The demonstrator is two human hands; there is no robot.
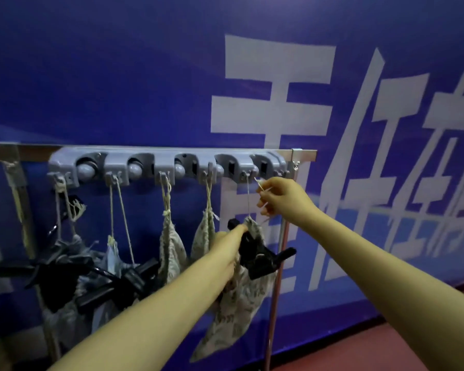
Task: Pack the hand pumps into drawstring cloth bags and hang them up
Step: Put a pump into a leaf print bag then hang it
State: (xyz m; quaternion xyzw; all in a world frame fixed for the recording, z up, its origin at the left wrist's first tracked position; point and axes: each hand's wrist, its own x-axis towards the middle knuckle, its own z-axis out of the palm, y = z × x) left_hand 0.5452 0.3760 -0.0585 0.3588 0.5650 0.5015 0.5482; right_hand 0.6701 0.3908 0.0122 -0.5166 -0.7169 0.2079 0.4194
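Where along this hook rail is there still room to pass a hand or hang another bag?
The rail's right-end hook looks bare, between the right hand and the stand post. Open wall shows between the second bag's strings and the third bag. Lower left is crowded with overlapping black pump handles.

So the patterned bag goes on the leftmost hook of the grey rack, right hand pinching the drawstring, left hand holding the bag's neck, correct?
Not the leftmost: the head view shows the drawstring running up to a hook near the right end of the grey rack. The rest holds: the right hand pinches the drawstring, and the left hand holds the patterned bag at its neck.
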